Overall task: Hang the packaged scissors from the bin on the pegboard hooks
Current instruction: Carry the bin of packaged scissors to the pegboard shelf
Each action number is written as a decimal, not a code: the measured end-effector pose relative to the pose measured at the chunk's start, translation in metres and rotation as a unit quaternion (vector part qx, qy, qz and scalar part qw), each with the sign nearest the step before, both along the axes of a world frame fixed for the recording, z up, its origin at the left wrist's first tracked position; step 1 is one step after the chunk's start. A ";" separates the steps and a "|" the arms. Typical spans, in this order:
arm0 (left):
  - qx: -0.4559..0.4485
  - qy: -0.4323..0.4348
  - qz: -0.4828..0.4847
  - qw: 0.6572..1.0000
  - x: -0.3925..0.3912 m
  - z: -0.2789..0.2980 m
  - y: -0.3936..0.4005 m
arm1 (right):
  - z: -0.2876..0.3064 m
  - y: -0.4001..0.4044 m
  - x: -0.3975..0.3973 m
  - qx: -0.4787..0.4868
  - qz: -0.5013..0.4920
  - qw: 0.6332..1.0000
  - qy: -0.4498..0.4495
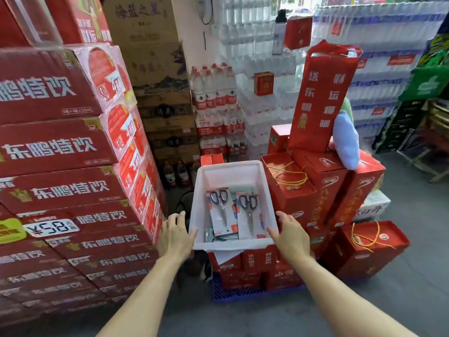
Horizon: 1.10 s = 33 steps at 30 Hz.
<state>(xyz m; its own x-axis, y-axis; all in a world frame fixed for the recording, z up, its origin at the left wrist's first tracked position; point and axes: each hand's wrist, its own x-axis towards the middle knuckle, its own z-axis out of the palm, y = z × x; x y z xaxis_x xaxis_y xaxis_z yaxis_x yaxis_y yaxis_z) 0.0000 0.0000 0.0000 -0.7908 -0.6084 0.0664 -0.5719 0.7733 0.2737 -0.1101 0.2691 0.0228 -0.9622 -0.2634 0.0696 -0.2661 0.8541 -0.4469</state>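
**Nothing hung yet: both hands at the bin**

The white bin sits between the hands, on red cartons. The left hand and right hand flank its near corners with fingers spread, seemingly just touching the walls. Two packaged scissors lie flat inside, just ahead of the fingertips. No pegboard is visible; all hanging remains.

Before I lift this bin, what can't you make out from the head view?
- Pegboard and hooks: nowhere in the head view.
- Scissor count: two packaged scissors lie on top in the white bin; darker packs beneath are mostly covered.
- Left hand, right hand: at the bin's sides; contact unclear.
- Package print: too small.
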 end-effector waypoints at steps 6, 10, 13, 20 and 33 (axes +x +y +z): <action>0.031 0.011 0.041 0.999 -0.062 -0.037 -0.026 | -0.033 -0.032 -0.059 -0.003 -0.014 1.000 -0.017; 0.059 0.019 0.056 0.997 -0.099 -0.064 -0.039 | -0.063 -0.054 -0.094 0.019 -0.046 0.999 -0.011; 0.072 0.009 0.059 0.996 -0.123 -0.086 -0.049 | -0.083 -0.068 -0.114 0.034 -0.076 0.997 -0.002; 0.126 -0.029 0.076 0.989 -0.165 -0.127 -0.070 | -0.115 -0.091 -0.152 0.052 -0.109 0.992 -0.031; 0.114 -0.002 0.086 0.990 -0.164 -0.138 -0.080 | -0.128 -0.085 -0.167 0.047 -0.113 0.990 -0.069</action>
